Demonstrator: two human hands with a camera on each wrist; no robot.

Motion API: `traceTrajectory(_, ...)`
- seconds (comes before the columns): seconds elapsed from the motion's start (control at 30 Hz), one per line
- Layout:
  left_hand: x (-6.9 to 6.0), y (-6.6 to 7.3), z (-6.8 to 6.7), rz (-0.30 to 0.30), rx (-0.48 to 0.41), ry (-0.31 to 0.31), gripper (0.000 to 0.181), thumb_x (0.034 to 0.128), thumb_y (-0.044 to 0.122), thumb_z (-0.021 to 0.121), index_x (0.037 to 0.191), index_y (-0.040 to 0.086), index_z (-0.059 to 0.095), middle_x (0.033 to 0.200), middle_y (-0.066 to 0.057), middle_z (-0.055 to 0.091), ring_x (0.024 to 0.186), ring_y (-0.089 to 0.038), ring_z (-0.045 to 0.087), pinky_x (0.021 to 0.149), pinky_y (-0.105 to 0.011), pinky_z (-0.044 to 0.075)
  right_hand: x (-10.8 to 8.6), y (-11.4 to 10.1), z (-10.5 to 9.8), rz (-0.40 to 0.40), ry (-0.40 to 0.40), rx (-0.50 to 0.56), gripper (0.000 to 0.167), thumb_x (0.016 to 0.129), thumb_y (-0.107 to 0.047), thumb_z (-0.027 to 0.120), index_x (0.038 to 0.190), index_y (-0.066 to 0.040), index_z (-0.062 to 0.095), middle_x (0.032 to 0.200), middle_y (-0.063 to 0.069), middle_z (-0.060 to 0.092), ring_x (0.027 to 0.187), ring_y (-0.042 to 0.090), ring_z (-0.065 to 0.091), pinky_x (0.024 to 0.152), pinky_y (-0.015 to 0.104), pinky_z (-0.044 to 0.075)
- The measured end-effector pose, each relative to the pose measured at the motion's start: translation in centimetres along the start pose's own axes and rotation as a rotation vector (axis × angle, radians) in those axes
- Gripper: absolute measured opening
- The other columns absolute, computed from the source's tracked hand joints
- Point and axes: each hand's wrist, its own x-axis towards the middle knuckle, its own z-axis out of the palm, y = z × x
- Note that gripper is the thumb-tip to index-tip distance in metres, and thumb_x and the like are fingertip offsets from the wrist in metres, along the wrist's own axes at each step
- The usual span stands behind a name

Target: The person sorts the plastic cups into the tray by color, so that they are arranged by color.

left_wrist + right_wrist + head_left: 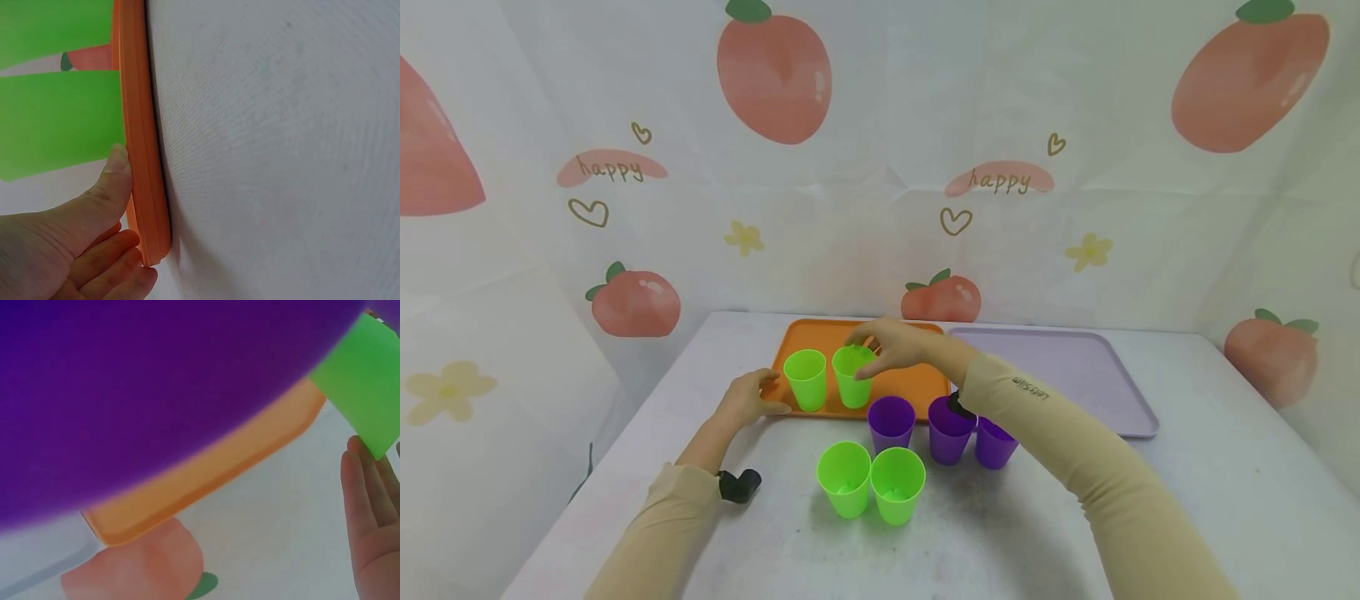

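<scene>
My left hand [747,398] is at the left side of an orange tray [910,385]. In the left wrist view its thumb lies on the tray's edge, with the fingers curled around the corner. Beside this hand, a green cup [808,385] stands upright on the tray. My right hand [897,343] grips a second green cup [850,388] near its rim, thumb in front and fingers behind. That cup is over the tray, right of the first; whether its base touches the tray I cannot tell. The right wrist view shows the fingers at the cup's rim [359,387].
Three purple cups [891,423] stand before the tray, partly under my right forearm; one fills much of the right wrist view. Two more green cups [846,482] stand side by side nearer me. A lilac tray [1052,354] lies to the right, behind the right sleeve.
</scene>
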Motion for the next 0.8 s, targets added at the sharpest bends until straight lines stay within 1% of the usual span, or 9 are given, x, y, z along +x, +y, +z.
traceTrajectory(0.27, -0.1, -0.1, 0.0, 0.012, -0.013, 0.005, 0.062, 0.0767, 0.016, 0.075, 0.127, -0.009, 0.049, 0.128, -0.029, 0.053, 0.120, -0.045, 0.047, 0.104, -0.053, 0.040, 0.4, 0.0, 0.6, -0.013, -0.015, -0.051, 0.052, 0.082, -0.020, 0.071, 0.128, -0.004, 0.053, 0.125, 0.011, 0.059, 0.116, 0.026, 0.056, 0.097, 0.036, 0.050)
traceTrajectory(0.43, 0.0, -0.2, 0.0, 0.010, -0.013, 0.004, 0.063, 0.0767, 0.016, 0.075, 0.128, -0.008, 0.048, 0.129, -0.029, 0.052, 0.120, -0.045, 0.047, 0.104, -0.054, 0.040, 0.5, 0.0, 0.9, -0.010, -0.036, -0.036, 0.053, 0.082, -0.018, 0.071, 0.129, -0.003, 0.051, 0.129, 0.012, 0.057, 0.121, 0.026, 0.054, 0.101, 0.034, 0.048)
traceTrajectory(0.6, 0.0, -0.2, 0.1, 0.002, -0.011, 0.000, 0.063, 0.0768, 0.017, 0.076, 0.128, -0.008, 0.048, 0.129, -0.029, 0.052, 0.120, -0.045, 0.047, 0.103, -0.054, 0.040, 0.5, -0.1, 1.0, 0.013, -0.047, -0.012, 0.054, 0.083, -0.018, 0.070, 0.130, -0.002, 0.050, 0.132, 0.013, 0.054, 0.123, 0.031, 0.053, 0.101, 0.036, 0.048)
traceTrajectory(0.8, 0.0, -0.1, 0.0, 0.003, -0.009, -0.004, 0.063, 0.0768, 0.018, 0.076, 0.128, -0.008, 0.048, 0.129, -0.029, 0.052, 0.120, -0.045, 0.047, 0.103, -0.054, 0.040, 0.7, 0.0, 1.1, 0.026, -0.057, 0.006, 0.055, 0.083, -0.017, 0.069, 0.132, -0.002, 0.048, 0.135, 0.013, 0.052, 0.124, 0.033, 0.052, 0.102, 0.039, 0.048)
